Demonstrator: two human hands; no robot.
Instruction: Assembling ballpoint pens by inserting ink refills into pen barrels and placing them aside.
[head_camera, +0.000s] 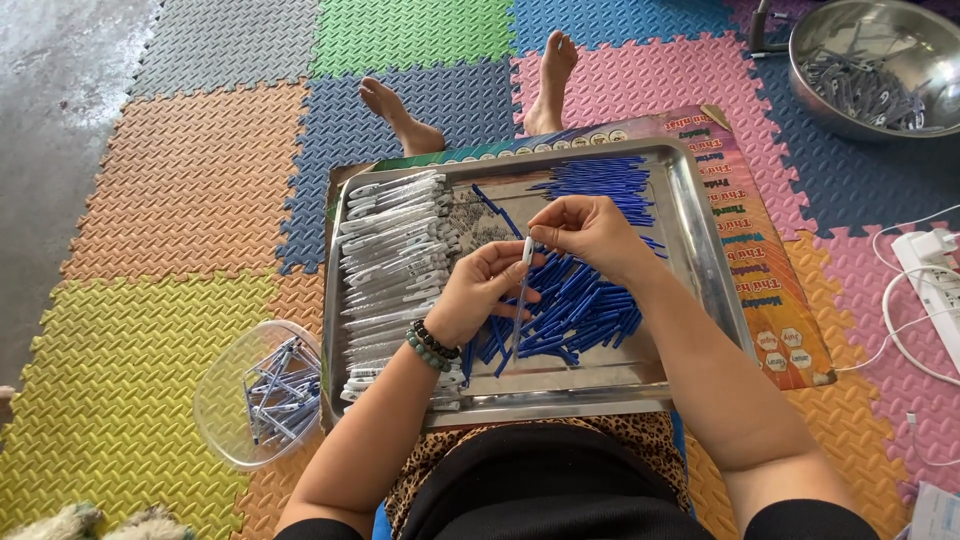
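Floor: interlocking foam mats (190, 180) in orange, yellow, blue, green, grey and pink, with bare grey concrete at the upper left.
Seat: the person sits on the mats, bare feet stretched out ahead, a steel tray (700, 250) across the lap.
Under the tray: a printed cardboard sheet (770, 270) sticks out at the right and far edges.
Tray, left side: a stack of white pen barrels (395, 260) laid crosswise, row upon row.
Tray, middle and right: a loose heap of blue pen parts (580, 305), with a tidier bunch of the same along the far edge.
Left hand (480, 300): over the middle of the tray, beaded bracelets on the wrist, fingers closed around the lower length of a thin pen refill (522, 295).
Right hand (590, 232): just beyond the left one, fingertips pinching the small white piece at the refill's top end.
Refill: held nearly upright between both hands, above the blue heap, not touching the tray.
Left of the tray: a clear plastic bowl (225, 400) on the mats holding blue and white pens.
Upper right: a steel bowl (810, 80) with grey metal pieces inside.
Right edge: a white power strip (935, 280) with white cables trailing over the pink mat.
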